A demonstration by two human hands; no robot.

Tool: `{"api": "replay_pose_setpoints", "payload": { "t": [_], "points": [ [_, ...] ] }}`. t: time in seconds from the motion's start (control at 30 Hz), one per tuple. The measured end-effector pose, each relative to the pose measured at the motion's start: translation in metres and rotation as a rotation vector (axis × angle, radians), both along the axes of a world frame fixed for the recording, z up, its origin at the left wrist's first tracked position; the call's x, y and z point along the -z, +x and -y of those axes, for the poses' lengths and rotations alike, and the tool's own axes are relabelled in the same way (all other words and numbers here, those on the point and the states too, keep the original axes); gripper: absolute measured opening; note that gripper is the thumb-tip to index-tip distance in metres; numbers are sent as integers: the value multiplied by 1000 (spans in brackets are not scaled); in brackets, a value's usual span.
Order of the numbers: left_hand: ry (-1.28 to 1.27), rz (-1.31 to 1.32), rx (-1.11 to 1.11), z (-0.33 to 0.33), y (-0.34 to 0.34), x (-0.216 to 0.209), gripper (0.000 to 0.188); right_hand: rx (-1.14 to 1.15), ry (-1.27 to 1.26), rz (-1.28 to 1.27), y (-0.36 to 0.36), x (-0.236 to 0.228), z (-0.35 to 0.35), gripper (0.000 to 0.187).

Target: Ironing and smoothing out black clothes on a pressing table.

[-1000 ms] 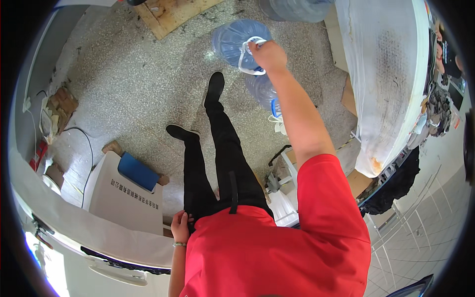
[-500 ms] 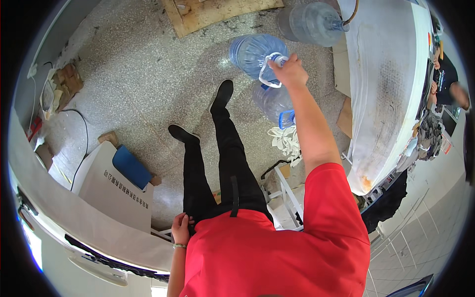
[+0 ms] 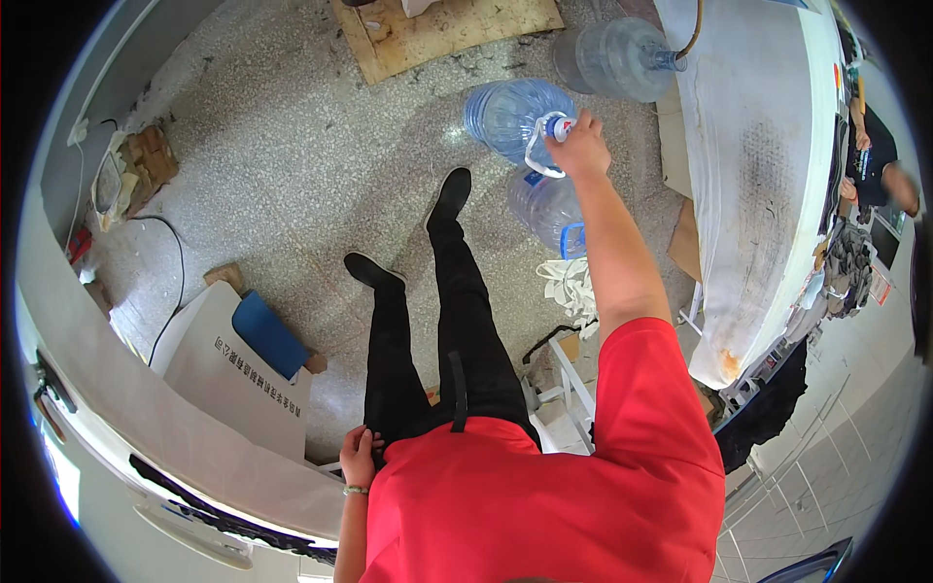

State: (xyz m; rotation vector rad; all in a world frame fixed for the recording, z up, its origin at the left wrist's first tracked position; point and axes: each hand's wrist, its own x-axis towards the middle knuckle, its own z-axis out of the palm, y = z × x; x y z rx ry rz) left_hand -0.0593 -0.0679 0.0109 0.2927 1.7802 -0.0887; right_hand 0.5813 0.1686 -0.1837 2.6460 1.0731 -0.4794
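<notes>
A large bluish water bottle [image 3: 515, 115] stands on the floor ahead, with a white loop handle [image 3: 533, 154] at its neck. My right hand [image 3: 581, 148] reaches out and closes around the bottle's cap [image 3: 561, 128]. Just nearer stands a second clear bottle [image 3: 542, 206] with a blue handle, partly covered by my right forearm. My left hand [image 3: 359, 455] hangs beside my hip, its fingers loosely curled and apart, with nothing visible in it.
A bigger water jug [image 3: 617, 58] with a tube in its neck lies beyond. To the right runs a white-covered table [image 3: 748, 194]; another person [image 3: 875, 160] is past it. Left are a white box [image 3: 233, 374] and a black cable [image 3: 181, 257]. White cloth strips [image 3: 571, 290] lie nearby.
The view has shifted slightly, so the floor items sit a little lower and to the right. My right hand stays at the same bottle's cap; my left hand stays by my hip.
</notes>
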Motion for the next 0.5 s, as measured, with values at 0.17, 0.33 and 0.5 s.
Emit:
{"api": "replay_pose_setpoints", "payload": {
  "t": [0.17, 0.33, 0.5],
  "points": [
    [12, -1, -15, 3, -7, 0, 28, 248, -134, -131, 2, 1, -5, 74],
    [20, -14, -5, 5, -13, 3, 28, 241, 275, -62, -5, 9, 32, 74],
    [120, 65, -66, -7, -11, -3, 27, 450, 541, -313, -46, -12, 105, 69]
  ]
}}
